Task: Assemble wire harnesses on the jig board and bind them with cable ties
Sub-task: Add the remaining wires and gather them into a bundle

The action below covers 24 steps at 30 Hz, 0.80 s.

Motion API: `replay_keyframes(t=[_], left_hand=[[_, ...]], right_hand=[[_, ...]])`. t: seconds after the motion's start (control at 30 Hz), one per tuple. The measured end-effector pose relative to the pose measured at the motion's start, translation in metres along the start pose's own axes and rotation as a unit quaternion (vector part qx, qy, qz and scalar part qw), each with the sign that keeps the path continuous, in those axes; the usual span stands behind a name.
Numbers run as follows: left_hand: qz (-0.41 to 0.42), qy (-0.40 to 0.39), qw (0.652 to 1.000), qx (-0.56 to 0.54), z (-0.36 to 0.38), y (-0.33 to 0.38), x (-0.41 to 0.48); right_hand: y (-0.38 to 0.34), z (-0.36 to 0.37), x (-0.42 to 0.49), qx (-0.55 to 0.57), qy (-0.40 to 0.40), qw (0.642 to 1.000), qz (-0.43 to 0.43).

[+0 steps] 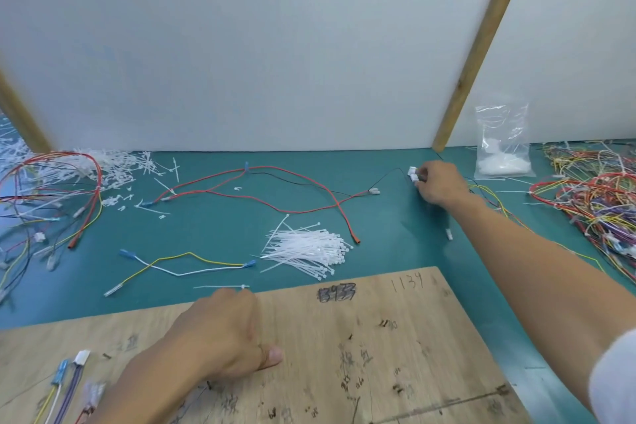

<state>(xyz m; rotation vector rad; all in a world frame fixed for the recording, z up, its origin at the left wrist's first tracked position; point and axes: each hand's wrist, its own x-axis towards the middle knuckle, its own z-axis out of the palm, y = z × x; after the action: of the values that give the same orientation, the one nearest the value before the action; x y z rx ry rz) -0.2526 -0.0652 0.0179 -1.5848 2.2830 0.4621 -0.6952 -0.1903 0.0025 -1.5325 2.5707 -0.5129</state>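
Left hand [220, 334] near, on jig board [395, 337]; grip hidden, cannot tell. Right hand [438, 188] far right, grip pinching white connectors [413, 173].

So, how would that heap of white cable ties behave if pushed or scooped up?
The cable ties lie loose and splayed, so a push would probably scatter them. They look thin and light, likely springy, so a scoop may drop some.
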Motion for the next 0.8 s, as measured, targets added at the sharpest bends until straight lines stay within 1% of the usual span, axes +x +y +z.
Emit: replay_keyframes(t=[0.1, 0.27, 0.37, 0.43, 0.5, 0.6, 0.7, 0.8], left_hand=[[0.001, 0.014, 1.0, -0.007, 0.001, -0.001, 0.001], [0.007, 0.024, 1.0, -0.014, 0.002, -0.003, -0.001], [0.009, 0.016, 1.0, -0.007, 0.001, -0.002, -0.001], [0.012, 0.014, 1.0, -0.003, 0.0, -0.002, -0.002], [0.015, 0.012, 1.0, 0.0, 0.0, -0.001, -0.003], [0.021, 0.01, 1.0, -0.002, -0.001, -0.002, -0.003], [0.026, 0.015, 1.0, -0.007, -0.002, -0.002, -0.004], [0.027, 0.006, 1.0, -0.01, -0.002, -0.002, -0.005]], right_hand=[[-0.001, 0.006, 0.006, -0.017, 0.012, 1.0, -0.004], [0.003, -0.003, 0.004, -0.085, 0.083, 0.992, -0.03], [0.005, -0.019, 0.001, -0.111, 0.157, 0.98, -0.058], [0.006, -0.032, -0.003, -0.15, 0.216, 0.961, -0.091], [0.004, -0.045, -0.009, -0.161, 0.257, 0.943, -0.139], [0.004, -0.063, -0.016, -0.136, 0.276, 0.93, -0.201], [0.002, -0.083, -0.027, -0.132, 0.288, 0.92, -0.231], [-0.006, -0.101, -0.045, -0.15, 0.275, 0.912, -0.264]])
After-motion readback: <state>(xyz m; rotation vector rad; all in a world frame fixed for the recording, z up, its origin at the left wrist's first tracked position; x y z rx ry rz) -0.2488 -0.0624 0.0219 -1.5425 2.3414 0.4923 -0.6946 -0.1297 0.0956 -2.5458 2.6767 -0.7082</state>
